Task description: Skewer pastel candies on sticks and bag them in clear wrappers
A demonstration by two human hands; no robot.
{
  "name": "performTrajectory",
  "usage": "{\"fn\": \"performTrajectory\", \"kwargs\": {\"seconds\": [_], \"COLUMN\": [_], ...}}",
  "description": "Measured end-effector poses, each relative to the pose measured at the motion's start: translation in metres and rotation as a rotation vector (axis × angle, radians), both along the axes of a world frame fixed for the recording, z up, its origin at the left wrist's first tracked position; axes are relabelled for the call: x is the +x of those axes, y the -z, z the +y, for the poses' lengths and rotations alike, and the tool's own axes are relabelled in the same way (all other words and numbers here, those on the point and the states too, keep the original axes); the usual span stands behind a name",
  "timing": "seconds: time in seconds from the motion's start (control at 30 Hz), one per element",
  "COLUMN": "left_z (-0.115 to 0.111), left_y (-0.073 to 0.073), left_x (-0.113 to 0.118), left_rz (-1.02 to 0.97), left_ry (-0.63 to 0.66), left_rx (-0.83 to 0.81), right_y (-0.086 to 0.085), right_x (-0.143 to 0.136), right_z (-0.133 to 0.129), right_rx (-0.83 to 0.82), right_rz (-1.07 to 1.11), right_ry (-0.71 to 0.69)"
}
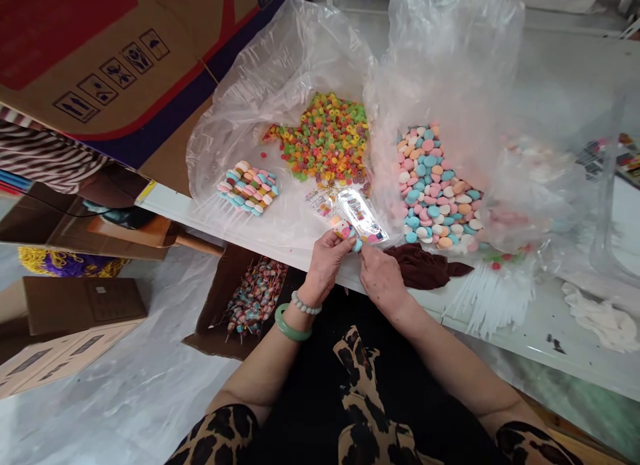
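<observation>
Both hands meet at the table's front edge. My left hand (326,259) has its fingers pinched on a small blue candy (357,245). Against the same candy, my right hand (383,278) is closed from the other side. Just beyond the fingers lies a shiny printed packet (361,215). Small ring candies (330,138) in green, yellow and orange are heaped on clear plastic behind it. To the right is a pile of pastel oval candies (435,191). A group of candies on sticks (248,188) rests at the left.
White sticks (493,295) and a dark brown cloth (425,266) lie at the table's right front. An open box of wrapped lollipops (255,295) stands below the table. A large cardboard box (115,65) fills the upper left, near a person's striped sleeve (45,151).
</observation>
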State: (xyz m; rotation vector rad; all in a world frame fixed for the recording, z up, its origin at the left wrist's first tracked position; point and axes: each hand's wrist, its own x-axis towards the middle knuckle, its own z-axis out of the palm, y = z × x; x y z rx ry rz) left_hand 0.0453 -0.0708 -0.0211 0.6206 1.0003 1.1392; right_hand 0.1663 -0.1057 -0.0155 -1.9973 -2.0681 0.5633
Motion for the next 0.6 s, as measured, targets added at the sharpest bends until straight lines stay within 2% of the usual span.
{"fn": "performTrajectory", "kwargs": {"seconds": [0.13, 0.2, 0.37, 0.43, 0.6], "left_z": [0.006, 0.013, 0.029, 0.031, 0.029], "left_y": [-0.002, -0.003, -0.004, -0.004, -0.002], "left_x": [-0.012, -0.025, -0.047, -0.047, -0.041], "left_rz": [-0.093, -0.15, -0.235, -0.201, -0.199], "left_ry": [0.14, 0.146, 0.015, -0.044, -0.3], "left_rx": [-0.105, -0.11, -0.115, -0.13, -0.201], "right_y": [0.002, 0.005, 0.01, 0.011, 0.013], "right_x": [0.002, 0.005, 0.006, 0.004, 0.005], "right_z": [-0.001, -0.002, -0.004, -0.004, -0.002], "right_rx": [0.089, 0.133, 0.127, 0.11, 0.076], "right_rz": [0.028, 0.085, 0.116, 0.108, 0.09], "right_ry": [-0.035, -0.052, -0.128, -0.151, -0.148]}}
